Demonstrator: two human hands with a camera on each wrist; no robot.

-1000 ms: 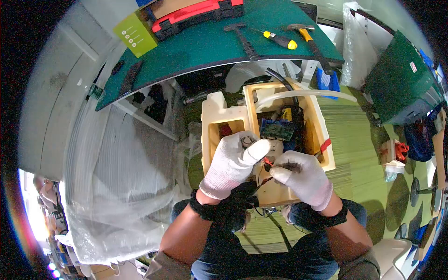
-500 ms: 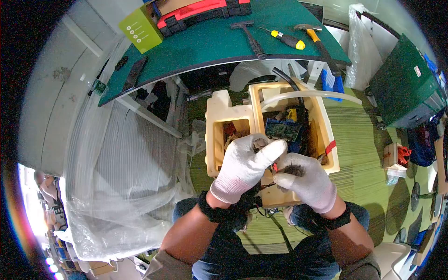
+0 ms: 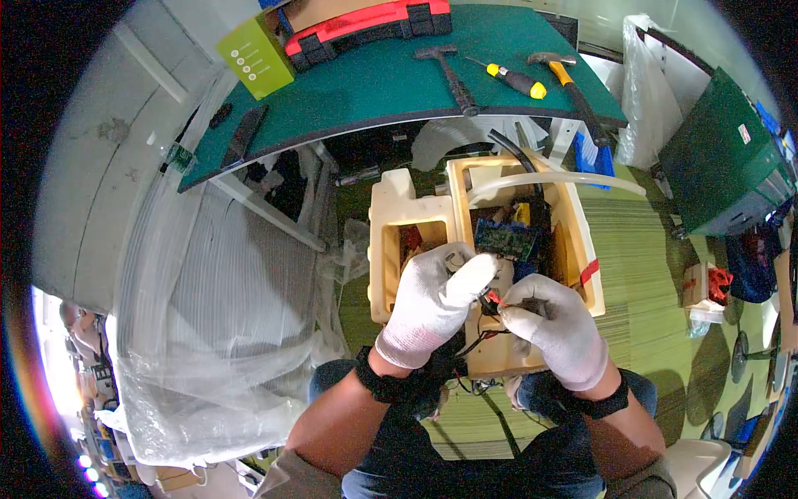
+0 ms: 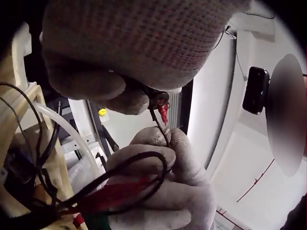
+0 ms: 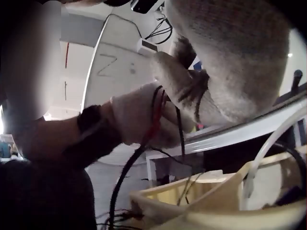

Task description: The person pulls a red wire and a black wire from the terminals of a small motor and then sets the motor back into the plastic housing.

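Note:
Both hands wear white knit gloves and meet close together over the front of a cream plastic housing [image 3: 507, 353]. Between the fingertips of the left hand [image 3: 432, 299] is a small dark round part [image 4: 159, 99], from which a red piece [image 4: 163, 115] sticks out. A thin black wire [image 4: 157, 120] runs from there to the right hand [image 3: 561, 328], whose thumb and fingers pinch it just below the red tip. Dark stains mark the right glove's fingertips [image 5: 194, 91]. Looped black cable [image 4: 163, 163] and red wires [image 4: 115, 194] hang beside the hands.
Inside the housing lie a circuit board [image 3: 507, 239] and a black hose [image 3: 532, 166]; a whitish tube [image 3: 573, 169] crosses its top. On the green table [image 3: 366, 91] are a dark hammer [image 3: 453, 79], a screwdriver [image 3: 515, 79], a claw hammer [image 3: 569, 83] and a red-black toolbox [image 3: 366, 33]. Plastic-wrapped panels [image 3: 224, 324] stand left.
The head view has shifted slightly, so the scene sits further right and lower. The right hand's fingers have drawn back a little, leaving the red piece more visible; both hands stay together.

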